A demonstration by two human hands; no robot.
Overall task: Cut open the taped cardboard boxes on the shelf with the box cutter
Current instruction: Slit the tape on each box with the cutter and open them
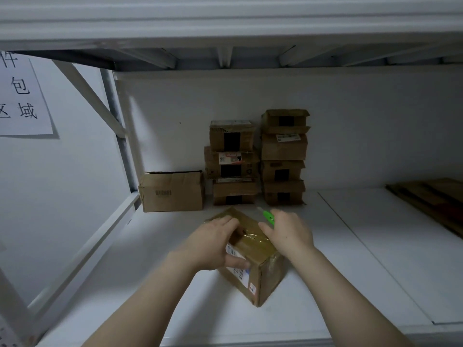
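Left hand (213,244) is clamped on the taped box (253,266), laid diagonally; right hand (288,231), at the box's right edge, is closed round the box cutter (269,216), pointed away and leftward.

Green box cutter (270,216); brown cardboard box (253,249); white shelf (350,246).

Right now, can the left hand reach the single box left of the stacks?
Probably yes: the left hand holds the front box, and only bare shelf lies before the single box.
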